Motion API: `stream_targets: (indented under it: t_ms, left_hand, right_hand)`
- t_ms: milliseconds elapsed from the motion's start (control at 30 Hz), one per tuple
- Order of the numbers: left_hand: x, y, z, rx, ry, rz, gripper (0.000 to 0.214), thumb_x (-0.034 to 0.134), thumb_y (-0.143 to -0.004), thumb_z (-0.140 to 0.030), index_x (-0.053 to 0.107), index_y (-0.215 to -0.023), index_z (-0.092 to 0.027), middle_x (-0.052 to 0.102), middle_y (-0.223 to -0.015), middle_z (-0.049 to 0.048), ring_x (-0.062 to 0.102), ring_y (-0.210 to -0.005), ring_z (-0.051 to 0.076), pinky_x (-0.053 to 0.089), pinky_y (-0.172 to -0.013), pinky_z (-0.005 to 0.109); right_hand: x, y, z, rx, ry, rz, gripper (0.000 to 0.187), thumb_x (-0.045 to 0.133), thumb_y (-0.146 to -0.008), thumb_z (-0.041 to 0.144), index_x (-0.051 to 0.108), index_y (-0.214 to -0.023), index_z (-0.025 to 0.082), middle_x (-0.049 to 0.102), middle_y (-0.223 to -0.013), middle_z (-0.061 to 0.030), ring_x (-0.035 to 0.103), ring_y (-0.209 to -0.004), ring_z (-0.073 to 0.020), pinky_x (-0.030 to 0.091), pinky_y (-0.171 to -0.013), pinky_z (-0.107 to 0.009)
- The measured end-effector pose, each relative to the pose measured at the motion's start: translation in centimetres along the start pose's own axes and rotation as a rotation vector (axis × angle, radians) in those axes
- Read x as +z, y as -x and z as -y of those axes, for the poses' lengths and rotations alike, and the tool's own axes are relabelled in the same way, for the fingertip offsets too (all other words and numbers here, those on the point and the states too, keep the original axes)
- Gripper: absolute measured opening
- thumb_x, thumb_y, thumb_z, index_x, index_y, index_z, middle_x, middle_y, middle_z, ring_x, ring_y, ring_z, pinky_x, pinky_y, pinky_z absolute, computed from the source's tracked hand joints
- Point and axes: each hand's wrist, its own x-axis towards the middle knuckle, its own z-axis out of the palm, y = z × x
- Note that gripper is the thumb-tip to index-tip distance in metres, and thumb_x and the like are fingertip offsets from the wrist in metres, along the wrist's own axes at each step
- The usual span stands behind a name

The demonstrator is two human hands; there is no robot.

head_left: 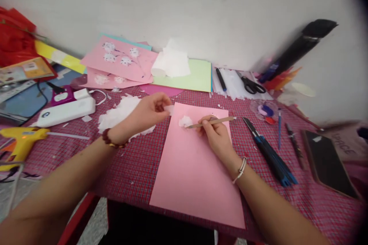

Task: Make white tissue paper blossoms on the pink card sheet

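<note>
A sheet of pink paper [195, 176] lies in front of me, with a small white paper tuft [185, 121] near its top left. My right hand [214, 132] rests on the sheet and grips a thin wooden stick [224, 120], whose left end touches the tuft. Just off the sheet's upper left edge, my left hand [153, 109] pinches a small white paper piece [170, 110]. Beneath and behind that hand spreads a pile of torn white paper [115, 116], partly covered by the wrist.
On the left are a yellow glue gun [23, 143] and a white power bank [67, 111]. Pink flower pictures [120, 59] and a tissue roll [171, 61] lie at the back. A box cutter [268, 153], scissors [250, 84], paint palette [263, 110] and phone [327, 160] are on the right.
</note>
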Motion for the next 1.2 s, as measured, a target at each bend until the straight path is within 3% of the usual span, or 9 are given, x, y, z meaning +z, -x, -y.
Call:
stream_targets:
  t_ms: [100,200,400,767,1200]
  left_hand:
    - [2.6,-1.2,1.5,-0.030,0.083,0.069,0.026,0.059,-0.071,-0.015,0.052,-0.096,-0.017,0.051,-0.063,-0.0061,0.044,-0.053,0.007,0.033,-0.051,0.019]
    - [3.6,-1.3,3.1,-0.090,0.158,0.114,0.032,0.058,-0.069,-0.014,0.049,-0.099,-0.018,0.048,-0.061,-0.0079,0.041,-0.049,0.006,0.031,-0.048,0.019]
    - [2.9,-0.5,4.0,-0.184,0.092,0.144,0.009,0.061,-0.073,-0.022,0.056,-0.073,-0.015,0.055,-0.062,-0.0029,0.049,-0.057,0.007,0.036,-0.053,0.019]
    - [2.7,-0.7,4.0,-0.196,0.030,0.153,0.010,0.057,-0.075,-0.025,0.060,-0.078,-0.015,0.059,-0.069,-0.0010,0.053,-0.061,0.010,0.042,-0.060,0.023]
    - [3.0,-0.5,4.3,-0.156,-0.052,0.162,0.012,0.054,-0.078,-0.025,0.059,-0.076,-0.015,0.055,-0.067,-0.0027,0.047,-0.062,0.009,0.035,-0.056,0.021]
  right_hand:
    - [0.0,0.1,0.1,-0.031,0.068,0.020,0.018,0.048,-0.090,0.032,0.057,-0.080,0.020,0.057,-0.071,0.0011,0.054,-0.059,-0.0113,0.045,-0.057,-0.025]
    - [-0.1,0.3,0.1,-0.060,0.133,0.019,0.020,0.046,-0.092,0.031,0.058,-0.079,0.021,0.056,-0.072,0.0009,0.054,-0.062,-0.0121,0.045,-0.060,-0.026]
    - [-0.3,0.2,-0.2,-0.081,0.207,-0.040,0.022,0.044,-0.093,0.031,0.057,-0.079,0.020,0.057,-0.077,-0.0006,0.056,-0.065,-0.0123,0.045,-0.061,-0.026]
    - [-0.5,-0.2,-0.2,0.011,-0.005,-0.095,0.020,0.047,-0.091,0.033,0.055,-0.080,0.019,0.056,-0.069,0.0013,0.054,-0.058,-0.0112,0.047,-0.058,-0.027]
    - [-0.3,-0.1,0.1,0.011,0.061,-0.024,0.018,0.046,-0.091,0.029,0.056,-0.079,0.019,0.053,-0.071,0.0019,0.053,-0.061,-0.0115,0.044,-0.060,-0.027]
